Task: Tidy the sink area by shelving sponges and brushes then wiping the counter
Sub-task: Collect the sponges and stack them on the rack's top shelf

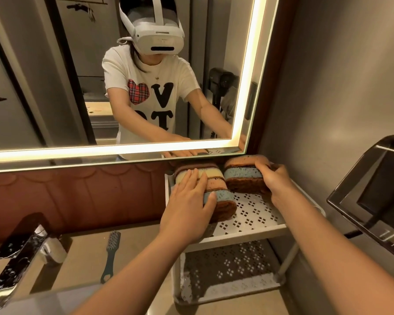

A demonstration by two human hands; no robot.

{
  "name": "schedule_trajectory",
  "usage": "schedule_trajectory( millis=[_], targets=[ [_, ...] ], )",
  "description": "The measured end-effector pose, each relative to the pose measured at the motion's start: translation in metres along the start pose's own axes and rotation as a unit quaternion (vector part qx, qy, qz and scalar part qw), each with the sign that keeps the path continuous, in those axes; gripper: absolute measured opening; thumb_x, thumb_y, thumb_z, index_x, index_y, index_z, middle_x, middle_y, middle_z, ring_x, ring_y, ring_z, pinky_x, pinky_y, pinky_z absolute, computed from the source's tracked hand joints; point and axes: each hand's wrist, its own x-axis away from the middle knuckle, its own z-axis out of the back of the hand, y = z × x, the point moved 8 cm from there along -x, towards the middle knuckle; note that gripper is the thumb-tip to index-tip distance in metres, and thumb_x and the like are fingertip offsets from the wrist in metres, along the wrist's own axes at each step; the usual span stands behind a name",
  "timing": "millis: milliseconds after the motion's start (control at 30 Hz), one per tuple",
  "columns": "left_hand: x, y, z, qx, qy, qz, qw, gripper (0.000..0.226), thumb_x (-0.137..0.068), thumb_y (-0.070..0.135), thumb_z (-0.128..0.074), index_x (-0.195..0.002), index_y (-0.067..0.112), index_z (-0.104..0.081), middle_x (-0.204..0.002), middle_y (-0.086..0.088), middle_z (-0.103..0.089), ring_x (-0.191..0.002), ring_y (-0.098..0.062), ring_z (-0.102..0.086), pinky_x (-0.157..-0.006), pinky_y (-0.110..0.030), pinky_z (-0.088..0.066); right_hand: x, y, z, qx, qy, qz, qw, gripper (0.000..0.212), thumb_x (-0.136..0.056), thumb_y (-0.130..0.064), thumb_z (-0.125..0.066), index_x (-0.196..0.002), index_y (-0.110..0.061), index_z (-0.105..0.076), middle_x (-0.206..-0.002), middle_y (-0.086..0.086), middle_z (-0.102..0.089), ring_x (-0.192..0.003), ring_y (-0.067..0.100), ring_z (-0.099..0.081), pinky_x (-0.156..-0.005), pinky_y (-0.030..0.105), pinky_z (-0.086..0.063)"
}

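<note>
Both hands are on the top tier of the white perforated shelf rack (259, 214), which stands on the desk (82, 264) in the corner under the lit mirror (248, 87). The left hand (189, 208) lies flat, fingers spread and close together, against the side of the left sponge stack (218, 189), apparently steadying it so the layered yellow, pink and blue sponges stay in line against the back. The right hand (275, 178) wraps the right sponge stack (241, 176), fingers curled over its far end and squeezing it lightly, probably to press it in beside the other; the two stacks touch. Packing them at the rear leaves the front of the tier free.

The blue brush (110, 253) lies on the desk near the faucet (21, 253), well apart from the rack, so shelving looks unfinished. The lower tier (232, 269) looks bare. How many sponges each stack holds is hard to count, since the hands cover parts. The sink basin is cut off, no wiping cloth is in view, and the dark object (373, 192) at right is cropped and unclear
</note>
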Motion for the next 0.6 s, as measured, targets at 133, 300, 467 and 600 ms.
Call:
schedule_trajectory(
  millis=[133,300,467,600],
  targets=[
    [0.001,0.000,0.000,0.001,0.000,-0.002,1.000,0.058,-0.098,0.045,-0.026,-0.149,0.025,-0.007,-0.159,0.005,0.001,-0.145,-0.008,0.005,-0.118,-0.028,0.001,-0.008,-0.005,-0.013,0.059,-0.042,-0.004,0.997,0.053,-0.087,-0.033,-0.062,-0.128,-0.006,-0.045,-0.118,0.015,-0.058,-0.094,0.024,-0.057,-0.079,0.034,-0.048],
    [0.000,0.000,0.000,0.000,-0.003,0.001,1.000,0.058,-0.098,0.045,-0.026,-0.149,0.026,-0.007,-0.159,0.006,0.002,-0.145,-0.007,0.005,-0.118,-0.028,0.001,-0.019,-0.012,-0.024,0.143,-0.061,0.008,0.988,0.062,-0.088,-0.040,-0.058,-0.134,-0.004,-0.039,-0.129,0.018,-0.051,-0.112,0.030,-0.053,-0.091,0.036,-0.044],
    [0.000,0.000,0.000,-0.002,-0.006,0.000,1.000,0.058,-0.098,0.045,-0.026,-0.149,0.026,-0.007,-0.159,0.006,0.001,-0.145,-0.007,0.005,-0.116,-0.026,0.003,-0.027,-0.008,-0.023,0.245,-0.039,0.035,0.968,0.069,-0.084,-0.055,-0.052,-0.135,-0.009,-0.043,-0.135,0.016,-0.049,-0.122,0.034,-0.048,-0.104,0.043,-0.039],
    [-0.001,0.000,-0.001,-0.005,-0.009,0.002,1.000,0.059,-0.098,0.045,-0.026,-0.150,0.025,-0.007,-0.159,0.005,0.001,-0.145,-0.008,0.005,-0.116,-0.026,0.003,-0.027,-0.006,-0.021,0.266,-0.007,0.031,0.963,0.066,-0.081,-0.059,-0.051,-0.128,-0.012,-0.050,-0.130,0.015,-0.053,-0.119,0.035,-0.049,-0.103,0.045,-0.039]
  ],
)
